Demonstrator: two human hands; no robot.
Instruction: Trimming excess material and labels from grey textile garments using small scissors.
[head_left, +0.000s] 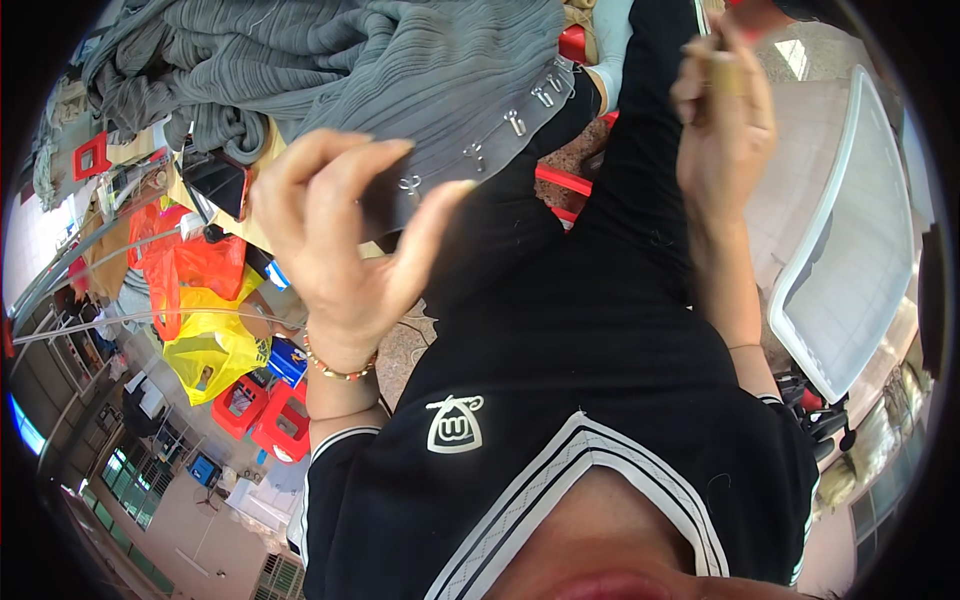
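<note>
The left hand (345, 235) has its thumb and fingers spread well apart around the near end of a dark grey fabric band (496, 142); whether any fingertip touches the band, one cannot tell. A row of small silver metal fasteners (514, 122) with looped ends is set along the band, which slants from the left hand up toward the upper middle, over the person's left thigh. The right hand (725, 130) is raised well apart from the band, over the right leg, with its fingers bent and drawn close; it is motion-blurred, so one cannot tell whether it pinches anything. A tan patch shows at its fingers, too blurred to name. A beaded bracelet (340, 372) circles the left wrist. Beyond the band, and adjoining it, grey ribbed fabric (390, 60) lies bunched in folds across the upper left. Under the hands are the person's black trousers (640, 190) and a black top (600, 530) with white-striped trim. To the right stands a whitish plastic tub (860, 265). Farther out on the left are a red plastic bag (195, 258), a yellow plastic bag (212, 340) just below it, and two red plastic stools (284, 424) near the bags.
</note>
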